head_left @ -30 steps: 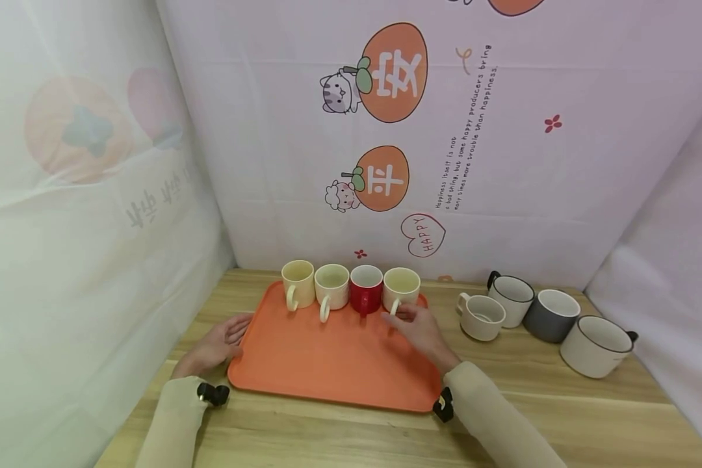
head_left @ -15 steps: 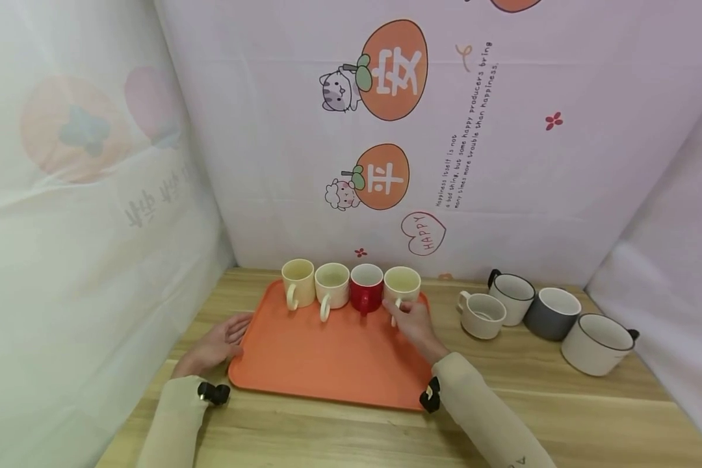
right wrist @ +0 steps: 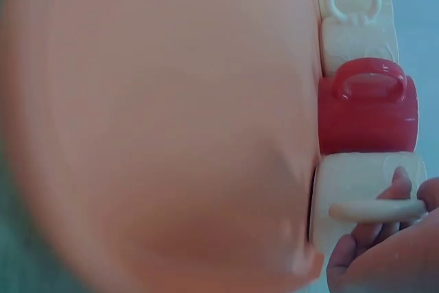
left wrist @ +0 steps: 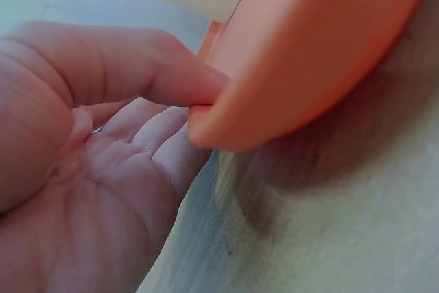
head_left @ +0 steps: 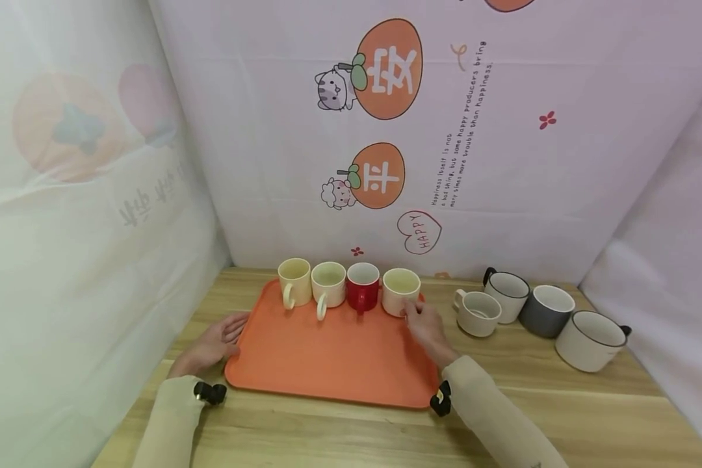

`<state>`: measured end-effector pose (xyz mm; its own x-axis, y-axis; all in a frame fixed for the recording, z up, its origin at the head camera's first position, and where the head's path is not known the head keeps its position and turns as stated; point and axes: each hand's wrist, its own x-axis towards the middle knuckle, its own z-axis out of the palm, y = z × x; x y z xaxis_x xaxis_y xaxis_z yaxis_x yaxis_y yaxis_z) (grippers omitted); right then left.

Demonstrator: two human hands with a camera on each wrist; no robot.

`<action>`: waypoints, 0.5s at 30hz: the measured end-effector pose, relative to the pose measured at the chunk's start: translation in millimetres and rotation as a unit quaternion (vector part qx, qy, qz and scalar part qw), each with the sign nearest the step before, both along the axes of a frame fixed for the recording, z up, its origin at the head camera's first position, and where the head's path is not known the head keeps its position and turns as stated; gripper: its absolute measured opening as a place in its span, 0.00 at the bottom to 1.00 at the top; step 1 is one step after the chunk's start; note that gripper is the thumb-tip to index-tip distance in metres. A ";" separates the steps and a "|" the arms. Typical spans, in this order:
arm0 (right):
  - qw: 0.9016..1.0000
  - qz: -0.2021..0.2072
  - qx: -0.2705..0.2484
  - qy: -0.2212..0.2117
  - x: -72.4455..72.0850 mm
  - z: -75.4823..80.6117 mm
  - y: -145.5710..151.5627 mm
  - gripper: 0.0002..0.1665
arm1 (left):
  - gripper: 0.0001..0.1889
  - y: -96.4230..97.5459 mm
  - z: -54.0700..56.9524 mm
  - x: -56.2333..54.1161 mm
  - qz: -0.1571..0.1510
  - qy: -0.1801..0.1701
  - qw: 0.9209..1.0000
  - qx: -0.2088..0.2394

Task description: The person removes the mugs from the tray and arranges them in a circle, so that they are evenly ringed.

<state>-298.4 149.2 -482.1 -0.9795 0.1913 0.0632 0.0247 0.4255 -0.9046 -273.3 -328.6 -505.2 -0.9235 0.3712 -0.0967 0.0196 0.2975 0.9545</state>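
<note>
Pinching cream mug (head_left: 398,300) by handle (right wrist: 377,211) with right hand (head_left: 428,328), at far right of orange tray (head_left: 333,357), beside red mug (head_left: 363,287) | pinching tray at left rim (left wrist: 226,125) with left hand (head_left: 212,344) | probably at step of mug placement | next, perhaps requiring gentle letting-go.

Fingers (right wrist: 400,184) round pale handle (right wrist: 370,211); red mug (right wrist: 368,118) near.

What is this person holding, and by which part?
The right hand holds the mug right of the red one by its handle; the left hand holds the tray by its left edge.
</note>
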 end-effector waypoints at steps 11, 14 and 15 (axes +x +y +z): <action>1.000 -0.016 0.004 -0.026 8.3 2.3 28.0 0.30 | 0.50 -1.9 -2.2 -0.5 0.005 -0.001 1.000 -0.006; 1.000 -0.011 0.000 -0.018 11.8 1.3 35.3 0.29 | 0.50 -2.3 -2.1 -0.6 0.004 -0.001 1.000 -0.002; 1.000 -0.010 -0.004 -0.007 13.0 1.0 37.4 0.28 | 0.50 -2.3 -2.3 -0.9 0.000 0.001 1.000 -0.003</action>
<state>-285.4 186.6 -481.0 -0.9762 0.2116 0.0486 0.0454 0.4181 -0.9073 -274.2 -331.0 -507.5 -0.9239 0.3701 -0.0974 0.0206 0.3023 0.9530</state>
